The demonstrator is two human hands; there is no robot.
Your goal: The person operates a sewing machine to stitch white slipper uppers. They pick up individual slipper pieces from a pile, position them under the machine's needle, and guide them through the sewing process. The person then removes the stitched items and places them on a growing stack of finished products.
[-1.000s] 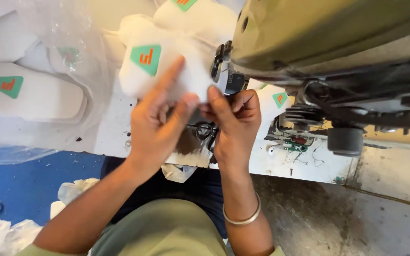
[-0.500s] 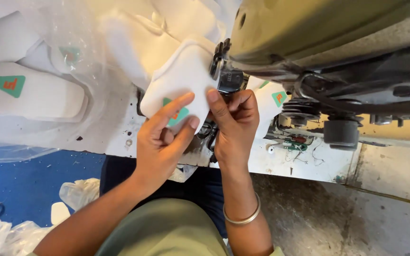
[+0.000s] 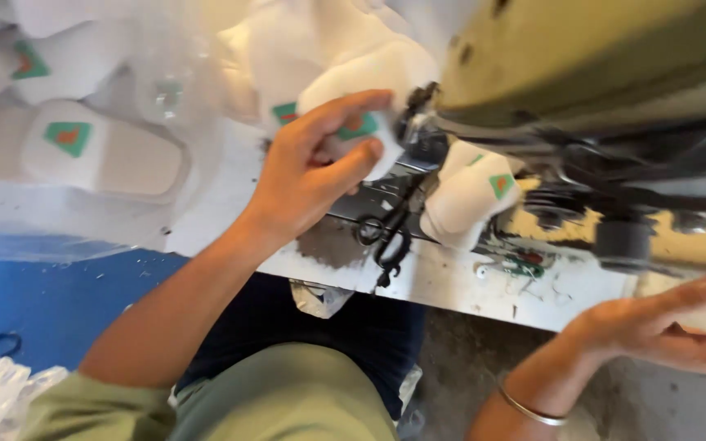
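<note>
White pad point(image 3: 373, 77) in left hand point(image 3: 308, 175) touches the sewing machine point(image 3: 582, 73).

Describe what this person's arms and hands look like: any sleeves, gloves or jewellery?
Both hands are bare, with no gloves. The left hand has no ring or band that shows, and its forearm is uncovered up to a short olive-green sleeve near the shoulder. The right hand carries a thin silver-coloured metal bangle on the wrist; no sleeve shows on that arm.

Pad point(image 3: 369, 77) was soft matt white cloth; machine point(image 3: 582, 57) worn olive painted metal; scissors point(image 3: 386, 233) dark metal; table point(image 3: 451, 282) scuffed white.
</note>
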